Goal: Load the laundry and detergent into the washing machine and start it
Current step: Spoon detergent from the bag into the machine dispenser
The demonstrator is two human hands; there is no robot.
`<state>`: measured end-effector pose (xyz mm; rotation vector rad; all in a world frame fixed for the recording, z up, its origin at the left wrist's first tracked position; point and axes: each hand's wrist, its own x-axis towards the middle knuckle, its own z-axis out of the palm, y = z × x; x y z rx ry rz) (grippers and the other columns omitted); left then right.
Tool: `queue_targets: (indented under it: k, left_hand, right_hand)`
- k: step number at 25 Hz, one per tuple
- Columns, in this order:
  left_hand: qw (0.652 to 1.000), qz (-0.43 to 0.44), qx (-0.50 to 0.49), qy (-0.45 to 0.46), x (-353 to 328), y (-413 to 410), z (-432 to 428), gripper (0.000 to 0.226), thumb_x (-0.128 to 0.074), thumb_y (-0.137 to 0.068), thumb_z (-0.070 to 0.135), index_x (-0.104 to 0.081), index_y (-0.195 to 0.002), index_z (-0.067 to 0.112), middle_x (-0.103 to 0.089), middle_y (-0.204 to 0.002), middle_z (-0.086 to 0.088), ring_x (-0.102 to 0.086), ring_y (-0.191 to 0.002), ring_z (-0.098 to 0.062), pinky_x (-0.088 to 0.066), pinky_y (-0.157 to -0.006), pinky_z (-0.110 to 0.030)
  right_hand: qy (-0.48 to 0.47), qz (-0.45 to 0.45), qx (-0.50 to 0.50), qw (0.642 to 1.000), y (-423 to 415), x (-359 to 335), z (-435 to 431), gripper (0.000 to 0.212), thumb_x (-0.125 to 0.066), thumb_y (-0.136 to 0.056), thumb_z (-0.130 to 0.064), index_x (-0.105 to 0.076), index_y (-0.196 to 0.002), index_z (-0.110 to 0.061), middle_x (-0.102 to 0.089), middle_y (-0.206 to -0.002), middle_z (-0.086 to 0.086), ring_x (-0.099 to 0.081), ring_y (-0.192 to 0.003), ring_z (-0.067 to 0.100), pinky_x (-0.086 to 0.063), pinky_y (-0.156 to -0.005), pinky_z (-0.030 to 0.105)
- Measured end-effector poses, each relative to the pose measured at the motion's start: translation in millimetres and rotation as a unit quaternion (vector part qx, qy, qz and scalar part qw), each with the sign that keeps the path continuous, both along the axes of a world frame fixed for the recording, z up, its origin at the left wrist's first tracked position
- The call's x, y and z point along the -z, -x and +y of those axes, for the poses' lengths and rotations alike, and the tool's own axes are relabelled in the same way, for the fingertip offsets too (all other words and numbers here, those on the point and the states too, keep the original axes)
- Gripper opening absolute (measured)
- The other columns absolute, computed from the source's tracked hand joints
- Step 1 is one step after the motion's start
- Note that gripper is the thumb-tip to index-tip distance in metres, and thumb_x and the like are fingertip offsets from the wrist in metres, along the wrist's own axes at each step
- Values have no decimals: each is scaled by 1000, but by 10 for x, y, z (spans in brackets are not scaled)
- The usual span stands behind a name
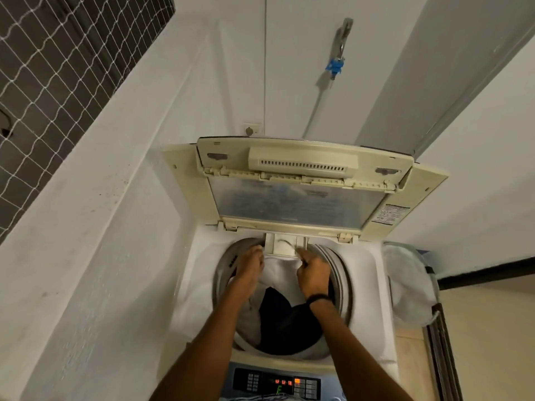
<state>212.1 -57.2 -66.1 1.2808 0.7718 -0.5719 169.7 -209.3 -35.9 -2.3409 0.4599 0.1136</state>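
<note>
**Reaching for the detergent drawer**

Stretching over the open cream top-loading washing machine (376, 285), both hands meet at the small pale plastic detergent drawer (285, 246) on the tub's far rim. The left hand (249, 264) rests flat, fingers loose; the right hand (314, 273) looks curled at the drawer's edge — on what, I cannot tell. Soft white and dark laundry (285, 316) lies in the drum — light, limp, best gathered in handfuls.

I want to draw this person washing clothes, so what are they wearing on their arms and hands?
Both arms are bare as far as the picture shows, with no sleeves in view. The left hand wears nothing: no glove, ring or band. The right hand is bare too, but a thin black band circles its wrist.
</note>
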Motion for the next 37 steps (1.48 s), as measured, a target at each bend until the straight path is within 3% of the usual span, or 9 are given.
queue_targets:
  k: [3,6,13,16,18,20,24,29,37]
  left_hand:
    - [997,5,-68,42,86,-15,-14,21,-46,-102,9,-60,-89,16,-55,-83,-3,-51,-72,-11,-47,-62,-17]
    - [996,18,-84,39,27,5,8,16,-45,-102,9,-61,-98,12,-57,-87,-6,-53,-75,-12,-47,-68,-19]
    - [999,-1,-40,-11,-193,96,44,28,-45,-100,15,-51,-75,24,-51,-78,3,-46,-67,-9,-37,-62,-23]
    - [997,-47,-30,-56,-456,203,119,13,-50,-98,25,-62,-103,27,-62,-97,1,-62,-89,-12,-48,-77,-28]
    - [987,-110,-42,-105,-672,265,222,34,-57,-90,30,-62,-123,25,-66,-121,-5,-65,-109,-24,-54,-93,-35]
    - [972,-176,-58,-143,-942,330,327,31,-57,-85,33,-66,-113,23,-65,-124,-15,-62,-111,-37,-55,-92,-45]
    - [930,-273,-132,-208,-1516,577,637,37,-57,-98,24,-58,-133,13,-64,-128,-2,-62,-114,-16,-50,-87,-21]
    - [872,-353,-242,-239,-2127,1035,1147,31,-62,-97,21,-62,-128,16,-68,-121,4,-65,-112,-8,-52,-97,-24]
    - [747,-423,-397,-324,-3043,2181,1905,24,-63,-95,8,-65,-119,7,-71,-113,-3,-67,-100,-2,-51,-87,-16]
  right_hand:
    - [16,-55,-19,998,93,110,31,49,-54,-78,17,-69,-118,-6,-70,-119,10,-64,-109,18,-39,-103,12]
    - [60,-35,-63,996,119,239,41,49,-54,-78,11,-70,-119,-10,-71,-116,11,-65,-111,27,-50,-102,35]
    - [11,-39,49,998,87,59,25,38,-59,-82,4,-75,-112,-13,-75,-106,10,-70,-97,27,-52,-90,29]
    - [-132,-18,148,980,59,-68,-41,22,-66,-84,-7,-78,-100,-17,-77,-99,8,-71,-92,25,-56,-89,37]
    - [-309,18,218,926,32,-174,-56,17,-70,-80,-5,-80,-90,-16,-78,-92,9,-72,-92,26,-57,-91,44]
    - [-451,43,240,859,0,-333,-18,16,-66,-82,5,-76,-90,-4,-76,-95,17,-72,-94,30,-58,-91,43]
    - [-565,58,191,801,26,-888,309,21,-61,-84,12,-67,-104,12,-71,-101,25,-69,-97,35,-60,-83,35]
    - [-598,91,68,793,138,-1384,835,19,-57,-88,10,-67,-104,10,-71,-104,24,-70,-100,34,-61,-82,32]
    - [-593,168,-145,774,548,-2269,1829,18,-55,-88,11,-68,-101,7,-74,-92,21,-73,-86,27,-61,-77,26]
